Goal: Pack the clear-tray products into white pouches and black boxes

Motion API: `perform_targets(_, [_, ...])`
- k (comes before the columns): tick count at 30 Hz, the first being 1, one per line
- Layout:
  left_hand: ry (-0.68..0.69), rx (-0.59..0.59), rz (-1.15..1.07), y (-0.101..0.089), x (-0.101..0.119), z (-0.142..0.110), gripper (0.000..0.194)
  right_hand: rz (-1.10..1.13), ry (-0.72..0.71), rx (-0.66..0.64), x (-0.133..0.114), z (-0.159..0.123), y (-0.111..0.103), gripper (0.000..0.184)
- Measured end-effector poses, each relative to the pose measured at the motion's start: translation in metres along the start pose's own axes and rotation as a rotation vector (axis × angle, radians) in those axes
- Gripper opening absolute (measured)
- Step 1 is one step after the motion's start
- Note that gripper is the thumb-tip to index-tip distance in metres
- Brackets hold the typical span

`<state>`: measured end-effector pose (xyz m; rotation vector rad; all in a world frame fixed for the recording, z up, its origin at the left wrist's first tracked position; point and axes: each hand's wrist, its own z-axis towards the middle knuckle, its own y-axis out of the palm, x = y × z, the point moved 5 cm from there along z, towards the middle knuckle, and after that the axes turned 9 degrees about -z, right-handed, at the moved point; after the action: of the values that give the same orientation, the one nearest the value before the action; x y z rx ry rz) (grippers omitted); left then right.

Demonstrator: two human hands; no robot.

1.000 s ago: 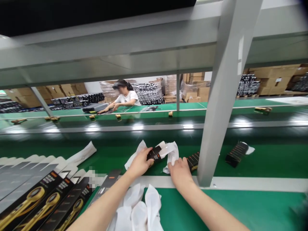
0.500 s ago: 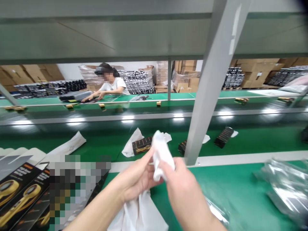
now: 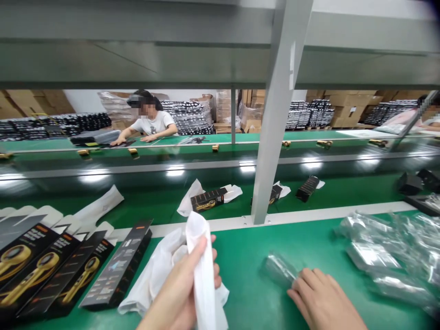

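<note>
My left hand (image 3: 182, 293) is closed around a white cloth pouch (image 3: 202, 270) and holds it upright over a small heap of more white pouches (image 3: 156, 275) on the green table (image 3: 247, 302). My right hand (image 3: 323, 302) rests low on the table, fingers bent, its tips touching a clear plastic-wrapped item (image 3: 280, 270). Whether it grips that item I cannot tell. On the belt beyond lies a black and gold box (image 3: 208, 200) on a white pouch.
Flat black and gold cartons (image 3: 44, 270) fan out at the left. A pile of clear plastic bags (image 3: 395, 250) lies at the right. A grey post (image 3: 271, 137) rises from the table's white edge. More black boxes (image 3: 307, 188) ride the belt. A person (image 3: 147, 121) works across the line.
My hands left the black box on the belt and drew back with a white pouch. The left hand now holds it alone; the right hand dropped to the plastic-wrapped item.
</note>
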<state>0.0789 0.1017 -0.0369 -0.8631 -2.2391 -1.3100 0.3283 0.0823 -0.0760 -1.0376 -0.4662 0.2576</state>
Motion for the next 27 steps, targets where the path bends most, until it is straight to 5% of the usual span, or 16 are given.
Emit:
perform_targets(3, [-0.066,0.073,-0.003,0.002,-0.025,-0.013,0.023,-0.041,-0.033,-0.064,0.000,0.000,0.019,0.016])
perform_targets(6, [-0.089,0.075,-0.005,0.005,-0.040,-0.020,0.021,0.011,-0.008,-0.030,0.001,0.001,0.014,0.018])
perform_targets(12, [-0.107,0.018,0.002,0.004,-0.049,-0.022,0.031,0.068,0.137,-0.017,0.020,0.014,0.000,0.017])
perform_targets(16, [-0.097,0.018,0.015,0.000,-0.056,-0.017,0.034,-0.025,0.252,-0.067,0.013,0.040,0.010,0.027])
perform_targets(20, [-0.116,0.016,0.030,-0.006,-0.064,-0.007,0.044,-0.078,0.271,-0.117,0.004,0.063,0.020,0.019])
perform_targets(27, [-0.067,-0.041,0.048,-0.019,-0.072,0.009,0.056,0.053,0.187,-0.197,0.023,0.042,0.032,0.020])
